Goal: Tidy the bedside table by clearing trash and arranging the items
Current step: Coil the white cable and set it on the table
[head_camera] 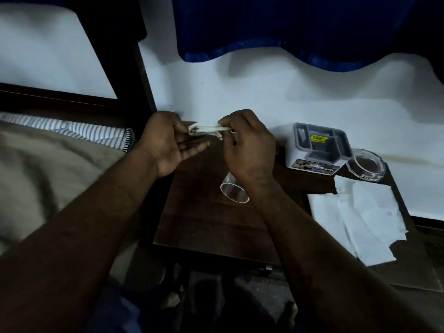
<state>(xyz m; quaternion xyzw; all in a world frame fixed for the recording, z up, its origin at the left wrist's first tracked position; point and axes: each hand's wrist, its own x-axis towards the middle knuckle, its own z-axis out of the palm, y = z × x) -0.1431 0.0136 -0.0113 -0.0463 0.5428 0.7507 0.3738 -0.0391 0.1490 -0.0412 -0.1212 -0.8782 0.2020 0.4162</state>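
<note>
- Both hands are raised above the dark wooden desk (206, 219), holding between them a small, pale, crumpled strip of paper or wrapper (208, 129).
- The strip's long axis runs side to side, from the left hand (168, 143) to the right hand (247, 147); each hand has one end.
- The right-hand fingers (227, 122) are closed in a pinch on the strip's right end. The left hand grips the other end near the thumb, its remaining fingers (194, 147) stretched out flat beneath the strip.
- Just below the right-hand fingers, a clear plastic cup (234, 192) lies on its side on the desk, its mouth towards the camera.
- Further right of the fingers stand a white-and-grey compartmented organiser box (317, 146) and a clear glass ashtray (366, 164); nearer the camera lies torn white paper sheeting (360, 219).
- The strip looks like trash; either hand could carry it off, and the right is nearer the cup.
</note>
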